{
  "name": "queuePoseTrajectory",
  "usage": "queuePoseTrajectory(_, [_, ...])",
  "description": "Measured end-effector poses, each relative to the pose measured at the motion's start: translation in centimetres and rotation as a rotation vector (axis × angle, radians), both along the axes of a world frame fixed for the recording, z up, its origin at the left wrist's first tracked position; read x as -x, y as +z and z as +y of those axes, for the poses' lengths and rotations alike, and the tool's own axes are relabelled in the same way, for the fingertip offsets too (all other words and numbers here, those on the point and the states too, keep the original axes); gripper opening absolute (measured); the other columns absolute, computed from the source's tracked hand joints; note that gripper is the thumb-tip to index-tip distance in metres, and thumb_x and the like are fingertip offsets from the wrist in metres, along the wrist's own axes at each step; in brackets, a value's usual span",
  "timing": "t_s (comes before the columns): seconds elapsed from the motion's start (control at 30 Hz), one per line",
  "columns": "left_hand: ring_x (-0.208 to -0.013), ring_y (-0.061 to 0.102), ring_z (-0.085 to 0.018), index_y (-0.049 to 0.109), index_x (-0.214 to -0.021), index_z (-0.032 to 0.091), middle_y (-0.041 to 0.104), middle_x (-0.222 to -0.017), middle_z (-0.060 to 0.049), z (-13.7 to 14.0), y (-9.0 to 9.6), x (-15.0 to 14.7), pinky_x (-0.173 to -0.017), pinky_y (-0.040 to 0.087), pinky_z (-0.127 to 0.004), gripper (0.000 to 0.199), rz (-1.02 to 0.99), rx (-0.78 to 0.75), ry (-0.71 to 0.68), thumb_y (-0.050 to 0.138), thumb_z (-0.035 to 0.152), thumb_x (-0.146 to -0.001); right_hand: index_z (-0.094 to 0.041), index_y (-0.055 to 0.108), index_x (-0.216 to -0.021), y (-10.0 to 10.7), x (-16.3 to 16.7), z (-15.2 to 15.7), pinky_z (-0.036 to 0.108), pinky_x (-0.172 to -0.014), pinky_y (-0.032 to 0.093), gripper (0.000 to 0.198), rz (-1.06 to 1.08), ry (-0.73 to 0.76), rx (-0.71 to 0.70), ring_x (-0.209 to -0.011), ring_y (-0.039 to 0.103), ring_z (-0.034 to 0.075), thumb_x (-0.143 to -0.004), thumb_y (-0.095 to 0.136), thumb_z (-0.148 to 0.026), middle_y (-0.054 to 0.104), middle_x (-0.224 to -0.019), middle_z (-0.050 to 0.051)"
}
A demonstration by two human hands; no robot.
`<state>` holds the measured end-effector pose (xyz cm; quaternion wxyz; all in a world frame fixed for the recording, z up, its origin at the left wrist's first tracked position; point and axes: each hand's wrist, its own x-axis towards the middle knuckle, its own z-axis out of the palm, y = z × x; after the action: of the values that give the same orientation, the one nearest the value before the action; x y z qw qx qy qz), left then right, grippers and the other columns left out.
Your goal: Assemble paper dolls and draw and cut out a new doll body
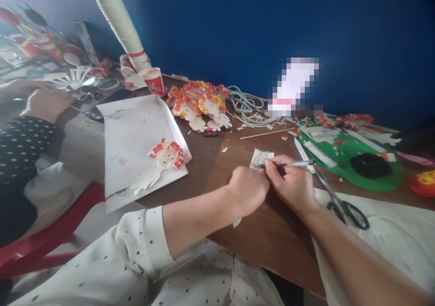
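My right hand [294, 184] grips a slim pen [292, 164] between thumb and fingers. Its tip rests at a small piece of white paper [261, 155] with dark drawn lines. My left hand [249, 190] is closed right beside the paper's lower edge, its fingertips hidden behind the back of the hand. Just right of my right hand lie scissors [343, 208] with black handles. To the left, a paper doll figure [166, 158] with a red looped paper border and white fringed paper lies on a white box lid [131, 116].
Several similar paper figures [200, 104] are piled at the back, near a coiled pale cord [244, 102]. A green sheet [367, 174] holds scraps. Paper cups [154, 80] stand by a tall cup stack [118, 23]. At left, another person's hand [47, 102] works over the table.
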<state>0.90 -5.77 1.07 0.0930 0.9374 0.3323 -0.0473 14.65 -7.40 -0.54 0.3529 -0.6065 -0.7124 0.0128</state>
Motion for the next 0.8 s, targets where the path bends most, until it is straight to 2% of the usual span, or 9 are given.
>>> queuePoseTrajectory(0.17, [-0.076,0.069,-0.023,0.062,-0.116,0.005,0.070,-0.082,-0.015,-0.1,-0.1,0.1,-0.060,0.049,-0.029,0.032,-0.004,-0.019,0.013,0.047,0.011,-0.088,-0.021,0.065,-0.079,-0.1,-0.1,-0.2,0.029,-0.067,0.051,0.020,0.035,0.004,-0.022,-0.068,0.067,0.019,-0.091,0.054,-0.033,0.070,-0.075,0.004])
queuePoseTrajectory(0.27, [-0.073,0.069,-0.024,0.043,-0.137,-0.002,0.070,-0.080,-0.015,-0.2,-0.2,0.1,-0.057,0.048,-0.032,0.050,0.002,-0.037,0.029,0.044,0.009,-0.088,-0.020,0.066,-0.088,0.1,-0.8,-0.1,0.030,-0.062,0.051,0.018,0.157,-0.024,-0.042,-0.062,0.065,0.018,-0.090,0.056,-0.034,0.069,-0.076,0.005])
queuePoseTrajectory(0.37, [-0.071,0.069,-0.024,0.030,-0.144,-0.004,0.070,-0.076,-0.013,-0.3,-0.2,0.1,-0.055,0.047,-0.033,0.059,0.004,-0.040,0.043,0.043,0.008,-0.088,-0.019,0.066,-0.101,0.3,-2.2,0.4,0.029,-0.057,0.050,0.021,0.249,-0.065,-0.082,-0.052,0.061,0.014,-0.091,0.054,-0.034,0.068,-0.080,0.005])
queuePoseTrajectory(0.43, [-0.069,0.068,-0.024,0.031,-0.144,-0.003,0.070,-0.075,-0.012,-0.3,-0.2,0.1,-0.054,0.046,-0.033,0.060,0.011,-0.033,0.061,0.045,0.011,-0.088,-0.019,0.067,-0.106,0.3,-3.4,0.7,0.031,-0.063,0.052,0.023,0.187,-0.099,-0.129,-0.055,0.061,0.014,-0.092,0.054,-0.032,0.067,-0.082,0.005])
queuePoseTrajectory(0.53, [-0.064,0.067,-0.023,0.030,-0.145,-0.002,0.069,-0.071,-0.011,-0.3,-0.2,0.1,-0.052,0.044,-0.032,0.062,0.038,-0.019,0.066,0.048,0.012,-0.087,-0.022,0.068,-0.110,0.2,-5.1,0.9,0.036,-0.081,0.051,0.025,0.012,-0.167,-0.189,-0.078,0.066,0.019,-0.091,0.054,-0.030,0.068,-0.087,0.006])
queuePoseTrajectory(0.63, [-0.061,0.066,-0.022,0.028,-0.147,-0.001,0.068,-0.068,-0.010,-0.2,-0.4,0.0,-0.051,0.042,-0.030,0.065,0.057,-0.010,0.065,0.049,0.013,-0.087,-0.027,0.067,-0.116,0.3,-6.3,0.7,0.035,-0.078,0.050,0.030,-0.158,-0.261,-0.071,-0.093,0.065,0.023,-0.091,0.051,-0.031,0.066,-0.102,0.007])
queuePoseTrajectory(0.73, [-0.060,0.065,-0.023,0.029,-0.147,0.001,0.069,-0.070,-0.011,-0.1,-0.7,0.0,-0.051,0.040,-0.031,0.061,0.054,-0.011,0.078,0.046,0.019,-0.091,-0.031,0.063,-0.123,0.5,-6.9,0.5,0.032,-0.063,0.047,0.036,-0.356,-0.308,0.157,-0.087,0.065,0.023,-0.089,0.050,-0.030,0.064,-0.112,0.006])
queuePoseTrajectory(0.8, [-0.059,0.065,-0.023,0.029,-0.148,0.002,0.070,-0.073,-0.012,-0.1,-0.8,0.0,-0.051,0.040,-0.031,0.060,0.052,-0.019,0.086,0.044,0.022,-0.093,-0.031,0.062,-0.124,0.6,-7.0,0.6,0.031,-0.059,0.044,0.040,-0.456,-0.295,0.257,-0.089,0.065,0.024,-0.086,0.052,-0.024,0.064,-0.116,0.006])
